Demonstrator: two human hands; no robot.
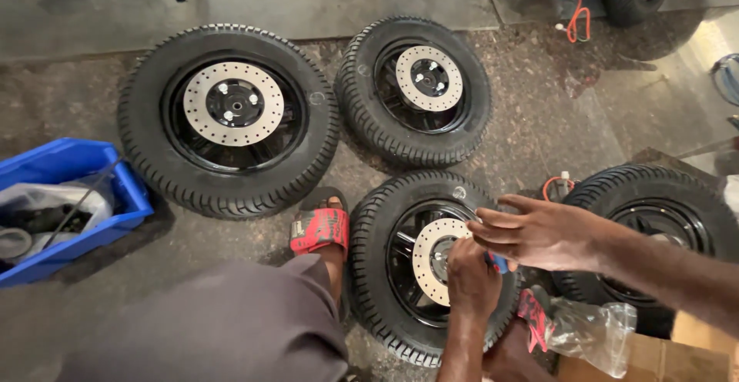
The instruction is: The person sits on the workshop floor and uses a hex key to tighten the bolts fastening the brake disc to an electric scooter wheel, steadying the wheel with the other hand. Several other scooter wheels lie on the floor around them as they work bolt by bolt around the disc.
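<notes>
A black tyre with a black rim and a drilled silver brake disc [428, 255] lies flat on the floor in front of me. My left hand [471, 278] is fisted over the disc's hub and grips something with a blue end [499, 263]. My right hand [531, 232] reaches in from the right, fingers stretched together with their tips at the disc's upper edge. Whether those fingertips pinch anything small is hidden. My feet in red sandals [319, 229] stand either side of this wheel.
Two more wheels with discs lie beyond, a large one [231, 108] and a smaller one [419, 82]. A fourth tyre [654, 197] lies at right. A blue bin [69, 162] with bags sits left. A clear plastic bag [589, 328] rests on a cardboard box [654, 359].
</notes>
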